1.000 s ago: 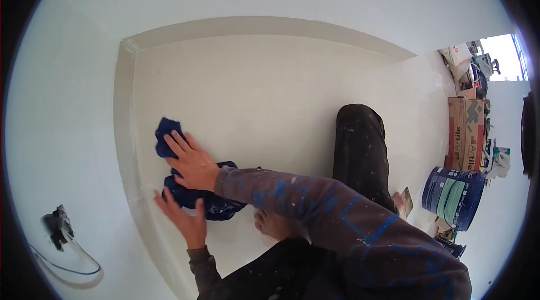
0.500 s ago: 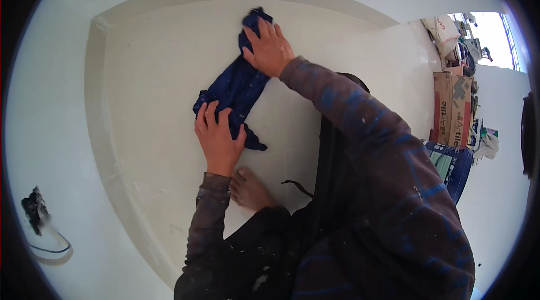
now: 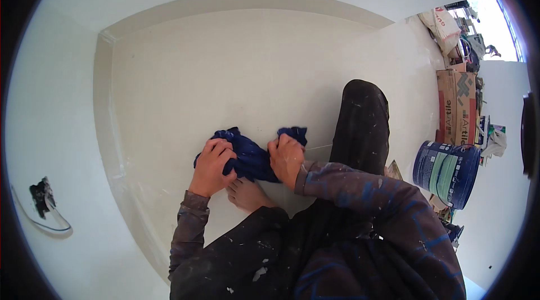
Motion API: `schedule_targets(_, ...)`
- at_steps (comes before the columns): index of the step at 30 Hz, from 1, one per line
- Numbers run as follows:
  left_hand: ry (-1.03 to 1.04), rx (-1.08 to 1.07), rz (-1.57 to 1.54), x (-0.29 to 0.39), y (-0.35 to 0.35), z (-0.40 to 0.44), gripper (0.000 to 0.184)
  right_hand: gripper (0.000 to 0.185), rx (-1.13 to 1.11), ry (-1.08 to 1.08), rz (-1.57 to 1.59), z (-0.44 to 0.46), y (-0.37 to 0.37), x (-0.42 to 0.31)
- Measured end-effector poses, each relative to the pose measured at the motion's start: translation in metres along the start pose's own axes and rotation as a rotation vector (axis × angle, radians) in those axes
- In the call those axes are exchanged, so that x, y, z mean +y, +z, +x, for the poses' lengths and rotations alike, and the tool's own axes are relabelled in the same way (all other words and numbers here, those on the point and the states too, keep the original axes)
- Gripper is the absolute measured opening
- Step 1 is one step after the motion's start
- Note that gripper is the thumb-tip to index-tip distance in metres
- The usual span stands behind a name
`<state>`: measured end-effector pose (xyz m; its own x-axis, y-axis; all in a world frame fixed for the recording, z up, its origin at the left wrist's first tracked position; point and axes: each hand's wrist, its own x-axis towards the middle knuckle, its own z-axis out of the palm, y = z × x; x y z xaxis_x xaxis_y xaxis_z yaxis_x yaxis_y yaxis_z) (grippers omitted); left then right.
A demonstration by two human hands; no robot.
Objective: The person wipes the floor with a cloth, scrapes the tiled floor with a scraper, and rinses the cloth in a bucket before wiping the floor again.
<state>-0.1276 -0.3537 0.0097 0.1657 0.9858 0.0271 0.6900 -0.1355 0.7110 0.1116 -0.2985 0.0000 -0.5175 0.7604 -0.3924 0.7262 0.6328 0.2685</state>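
Note:
A dark blue cloth (image 3: 250,159) lies bunched on the pale floor (image 3: 225,69), just in front of my bare foot (image 3: 247,193). My left hand (image 3: 212,166) has its fingers curled over the cloth's left end. At the other end, my right hand (image 3: 287,158) grips the fabric, and a crumpled piece of it sticks out past the knuckles. Between the two hands the cloth sags in loose folds. The fingertips of both hands are partly hidden in the fabric.
A tiled skirting (image 3: 247,1) runs along the wall. To the right stand a blue paint bucket (image 3: 447,173), a cardboard box (image 3: 457,106) and a white sack (image 3: 440,30). Cable wires (image 3: 53,218) stick out of a wall hole at left. My knee (image 3: 363,120) rises beside my right arm.
My right hand has come back toward me from far out on the floor, bringing the cloth's far end. The cloth went from stretched out to bunched. My left hand's fingers have curled in.

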Motion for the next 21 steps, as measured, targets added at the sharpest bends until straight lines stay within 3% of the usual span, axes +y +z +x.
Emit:
schedule_targets(1,0.023,-0.027,-0.025,0.001,-0.002,0.0,0.035,0.042,0.007,-0.001,-0.001,-0.009,0.006,-0.001)
schedule_targets(3,0.003,-0.06,-0.041,0.003,-0.007,0.0,0.037,0.036,-0.116,-0.092,0.488,-0.018,0.018,0.006)
schedule_targets(4,-0.025,-0.102,-0.066,0.005,-0.009,-0.003,0.038,0.036,-0.359,-0.172,0.552,-0.011,-0.016,0.022)
schedule_targets(5,-0.024,-0.101,-0.066,0.006,-0.01,-0.007,0.038,0.036,-0.358,-0.171,0.552,-0.007,-0.042,0.039)
schedule_targets(7,-0.028,-0.099,-0.007,0.005,-0.01,-0.01,0.049,0.039,-0.526,-0.467,0.82,-0.002,-0.09,0.087)
schedule_targets(8,-0.04,-0.1,-0.019,0.012,-0.009,-0.01,0.049,0.043,-0.53,-0.438,1.024,-0.002,-0.133,0.119)
schedule_targets(9,-0.086,-0.13,0.107,0.025,-0.012,-0.01,0.056,0.041,-0.19,-0.388,1.226,-0.012,-0.147,0.151)
schedule_targets(10,-0.119,-0.165,0.243,0.035,-0.016,-0.008,0.063,0.03,-0.009,-0.1,1.079,-0.029,-0.182,0.189)
schedule_targets(12,-0.069,-0.146,0.216,0.06,-0.017,0.003,0.068,0.024,0.786,0.326,0.821,-0.061,-0.156,0.269)
schedule_targets(14,0.023,-0.191,0.141,0.076,-0.006,0.015,0.071,0.024,1.035,0.598,0.867,-0.119,-0.073,0.375)
schedule_targets(15,0.023,-0.205,0.14,0.082,0.007,0.02,0.071,0.024,0.958,0.793,0.839,-0.156,-0.02,0.393)
schedule_targets(17,0.122,-0.301,0.002,0.089,0.038,0.028,0.072,0.024,0.59,1.066,0.768,-0.226,0.097,0.389)
schedule_targets(19,0.134,-0.348,0.025,0.092,0.062,0.033,0.073,0.024,0.247,1.12,0.753,-0.266,0.187,0.334)
schedule_targets(21,0.13,-0.398,0.045,0.098,0.074,0.033,0.073,0.025,0.08,1.088,0.765,-0.265,0.233,0.269)
